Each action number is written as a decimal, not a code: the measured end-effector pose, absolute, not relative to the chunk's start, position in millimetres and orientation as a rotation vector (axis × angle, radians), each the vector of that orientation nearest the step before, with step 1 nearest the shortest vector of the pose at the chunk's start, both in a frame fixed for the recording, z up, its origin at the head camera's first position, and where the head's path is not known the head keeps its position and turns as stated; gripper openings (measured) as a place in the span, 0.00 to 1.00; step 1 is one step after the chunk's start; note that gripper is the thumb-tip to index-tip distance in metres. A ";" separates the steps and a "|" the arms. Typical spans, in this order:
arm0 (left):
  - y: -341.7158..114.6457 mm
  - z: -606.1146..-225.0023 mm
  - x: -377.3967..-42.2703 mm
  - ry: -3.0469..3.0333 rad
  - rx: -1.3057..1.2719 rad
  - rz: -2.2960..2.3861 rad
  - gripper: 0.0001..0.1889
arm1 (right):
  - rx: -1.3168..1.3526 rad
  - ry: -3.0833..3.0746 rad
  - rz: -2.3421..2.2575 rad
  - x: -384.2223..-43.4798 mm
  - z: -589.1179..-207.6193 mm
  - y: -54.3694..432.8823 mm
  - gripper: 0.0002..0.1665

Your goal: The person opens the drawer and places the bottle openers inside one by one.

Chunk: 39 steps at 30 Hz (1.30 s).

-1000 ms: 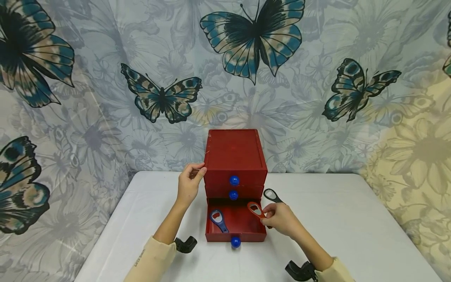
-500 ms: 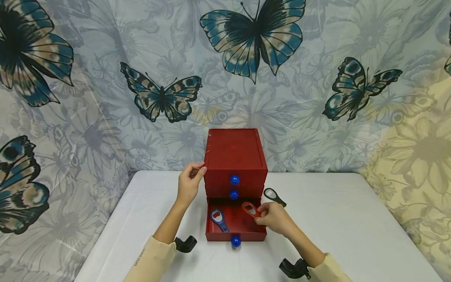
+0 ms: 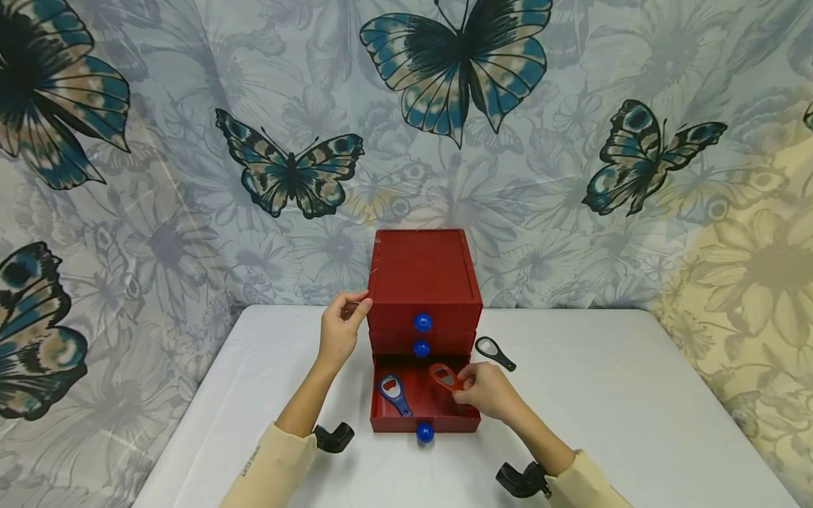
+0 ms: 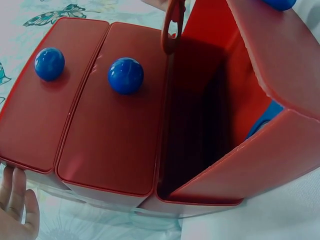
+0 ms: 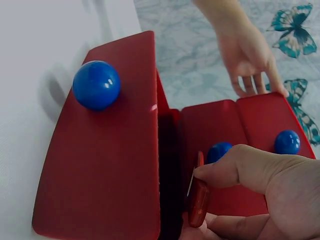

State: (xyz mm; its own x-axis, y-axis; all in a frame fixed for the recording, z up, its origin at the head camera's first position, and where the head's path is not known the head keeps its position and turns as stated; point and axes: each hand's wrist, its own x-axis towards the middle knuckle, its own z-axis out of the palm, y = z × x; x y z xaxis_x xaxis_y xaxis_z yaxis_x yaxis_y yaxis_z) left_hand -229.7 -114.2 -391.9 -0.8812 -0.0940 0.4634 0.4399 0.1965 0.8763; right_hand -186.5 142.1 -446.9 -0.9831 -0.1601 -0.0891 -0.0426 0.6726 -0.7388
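A red cabinet [image 3: 422, 268] with blue knobs stands on the table, its bottom drawer [image 3: 425, 424] pulled out. Over that drawer, my right hand [image 3: 488, 390] pinches a red bottle opener [image 3: 444, 377] by its handle between thumb and fingers. The same opener [image 5: 199, 202] shows edge-on in the right wrist view. Inside the drawer at its left lies a blue bottle opener [image 3: 394, 396]. My left hand [image 3: 339, 330] touches the cabinet's upper left side with its fingertips; in the left wrist view its fingers [image 4: 17, 195] look fairly straight.
A black bottle opener [image 3: 495, 353] lies on the white table [image 3: 591, 395], just right of the cabinet. Two upper drawers, with blue knobs [image 3: 422, 322], are closed. Behind the table hangs a butterfly-patterned cloth [image 3: 533, 233].
My right hand has moved left with the red bottle opener, from the drawer's right edge to further over its inside. The left hand stays at the cabinet's side.
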 end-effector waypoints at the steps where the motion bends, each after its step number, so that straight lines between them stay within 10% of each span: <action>1: -114.0 -391.8 -229.7 -2.062 -0.323 -1.729 0.12 | -0.170 2.739 -1.202 -186.5 -447.3 141.2 0.11; 39: -113.5 -394.8 -230.5 -2.042 -0.323 -1.744 0.11 | -0.307 2.825 -0.837 -202.3 -487.3 87.3 0.12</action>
